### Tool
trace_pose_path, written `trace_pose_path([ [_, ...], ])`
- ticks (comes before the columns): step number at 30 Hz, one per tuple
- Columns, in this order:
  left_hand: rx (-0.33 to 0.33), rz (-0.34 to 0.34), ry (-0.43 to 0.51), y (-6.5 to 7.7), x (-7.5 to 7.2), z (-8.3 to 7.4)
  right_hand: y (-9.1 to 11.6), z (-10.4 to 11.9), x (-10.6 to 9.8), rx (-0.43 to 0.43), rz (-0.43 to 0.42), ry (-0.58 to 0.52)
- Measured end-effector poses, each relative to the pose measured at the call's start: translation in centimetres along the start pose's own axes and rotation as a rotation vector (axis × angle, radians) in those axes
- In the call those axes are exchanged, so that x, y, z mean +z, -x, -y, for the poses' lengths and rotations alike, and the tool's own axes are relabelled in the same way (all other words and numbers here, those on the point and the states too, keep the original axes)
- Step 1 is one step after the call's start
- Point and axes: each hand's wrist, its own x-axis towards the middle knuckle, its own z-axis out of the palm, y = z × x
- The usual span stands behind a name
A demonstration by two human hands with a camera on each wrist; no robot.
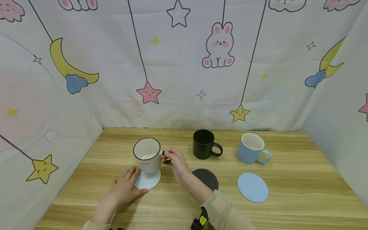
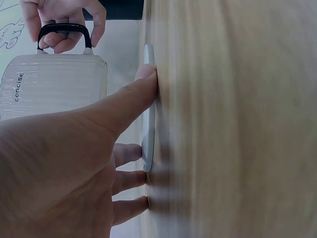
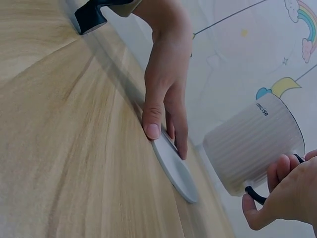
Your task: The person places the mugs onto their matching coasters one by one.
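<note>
My right hand point(image 1: 179, 165) grips the black handle of a white ribbed mug point(image 1: 150, 164) with a black rim and the word "concise" on it. The mug hangs just above a round white coaster point(image 1: 150, 181), with a gap between them in the left wrist view. My left hand point(image 1: 122, 190) rests at the coaster's left and near edges, its fingers spread and fairly straight. In the right wrist view, its thumb and fingertips touch the rim of the coaster point(image 3: 174, 171), which lies flat on the table.
A black mug point(image 1: 202, 145) stands behind a dark round coaster point(image 1: 208, 179), which my right forearm partly covers. On the right, a light blue mug point(image 1: 248, 152) stands behind a blue coaster point(image 1: 253, 187). A printed cloth point(image 1: 184, 70) hangs behind the wooden table point(image 1: 302, 179).
</note>
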Motion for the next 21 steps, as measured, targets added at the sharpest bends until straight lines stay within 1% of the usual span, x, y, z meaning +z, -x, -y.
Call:
trace_pose_path([
  [7,0.015,-0.011,-0.008,-0.1,0.0,0.1,0.5,-0.1,0.2,-0.006,0.020,0.000],
  [21,-0.001,0.013,0.003,0.0,0.0,0.1,1.3,-1.0,0.5,0.017,0.052,-0.005],
])
